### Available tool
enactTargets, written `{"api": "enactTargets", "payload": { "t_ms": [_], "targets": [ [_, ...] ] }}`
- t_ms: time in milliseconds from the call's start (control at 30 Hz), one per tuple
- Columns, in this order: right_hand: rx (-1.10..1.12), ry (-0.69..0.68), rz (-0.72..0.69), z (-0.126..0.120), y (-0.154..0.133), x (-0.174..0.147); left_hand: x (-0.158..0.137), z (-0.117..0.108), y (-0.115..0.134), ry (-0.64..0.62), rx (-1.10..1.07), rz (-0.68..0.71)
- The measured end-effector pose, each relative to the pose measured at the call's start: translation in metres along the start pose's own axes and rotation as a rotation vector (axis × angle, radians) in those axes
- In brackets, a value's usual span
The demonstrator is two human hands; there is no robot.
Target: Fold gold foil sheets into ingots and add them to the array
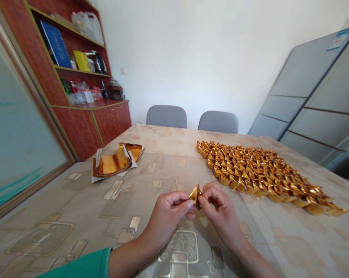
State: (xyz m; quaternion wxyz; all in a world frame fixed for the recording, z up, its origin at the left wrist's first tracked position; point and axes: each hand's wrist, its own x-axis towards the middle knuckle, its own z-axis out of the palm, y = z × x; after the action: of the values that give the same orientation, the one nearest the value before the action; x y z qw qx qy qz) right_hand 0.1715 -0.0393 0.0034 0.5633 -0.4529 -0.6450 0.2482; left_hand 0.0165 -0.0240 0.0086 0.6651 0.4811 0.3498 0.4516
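While both forearms (132, 255) slant inward, the hands (167, 210) pinch one folded golden piece (195, 196).

Premises: a home, apparently a dining room. Beyond the left hand (170, 210) and right hand (220, 206), at the far edge of the worktop (162, 135), stand two grey chairs (166, 116), with a plain white wall (191, 50) behind. Ahead and left of the left hand: a red-brown cabinet (78, 123) bearing a kettle (99, 61), plastic jugs (95, 27) and a large jar (115, 90). Ahead and right of the right hand: a tall grey unit (290, 77) with a label (340, 38); fridge or cupboard cannot be determined.
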Motion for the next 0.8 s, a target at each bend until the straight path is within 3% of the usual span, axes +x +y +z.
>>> {"api": "enactTargets", "payload": {
  "t_ms": [267,533,800],
  "targets": [
    [0.003,-0.093,-0.028,-0.0051,-0.0026,-0.0013,0.0007,-0.0009,-0.0007,-0.017,-0.004,-0.034],
    [-0.032,-0.072,-0.071,-0.0041,0.0021,-0.0021,0.0017,-0.0035,-0.0024,-0.075,-0.131,-0.090],
    [0.033,-0.060,0.074,-0.0012,0.0054,-0.0065,-0.0007,-0.0040,-0.0043,-0.076,-0.229,-0.170]
  ]
}}
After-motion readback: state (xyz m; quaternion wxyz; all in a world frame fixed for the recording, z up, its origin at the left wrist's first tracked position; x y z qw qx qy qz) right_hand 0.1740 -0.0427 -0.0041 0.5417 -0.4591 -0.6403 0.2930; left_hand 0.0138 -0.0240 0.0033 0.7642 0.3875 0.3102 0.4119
